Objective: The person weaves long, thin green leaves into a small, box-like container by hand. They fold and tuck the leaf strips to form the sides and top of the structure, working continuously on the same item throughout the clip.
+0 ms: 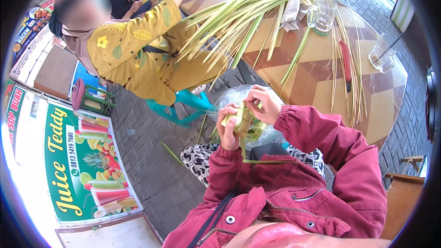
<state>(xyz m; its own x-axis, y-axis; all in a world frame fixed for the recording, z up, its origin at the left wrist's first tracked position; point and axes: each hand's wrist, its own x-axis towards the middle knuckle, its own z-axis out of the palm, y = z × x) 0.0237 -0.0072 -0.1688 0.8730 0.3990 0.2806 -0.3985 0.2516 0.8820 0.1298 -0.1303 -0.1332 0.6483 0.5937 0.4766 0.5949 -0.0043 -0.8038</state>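
In front of my chest, my left hand [228, 131] grips a small woven palm-leaf pouch [242, 125], pale green and yellow, of the ketupat kind. The thumb presses on its near face. My right hand [265, 105] pinches the end of a leaf strip at the pouch's top corner, its fingertips close together. A loose leaf tail [265, 161] hangs from the bottom of the pouch and runs right across my lap. Behind and below both hands sits a clear plastic bag [229, 93] with green woven pieces or leaf scraps inside, partly hidden by my hands.
A patterned table [299, 75] bears a heap of palm-leaf strips [241, 13], a glass mug [324, 13], another mug with a stirrer [381, 57] and a red-handled cutter [345, 60]. At left, a person in yellow [137, 44] sits on a teal stool [179, 108], one arm at the leaves.
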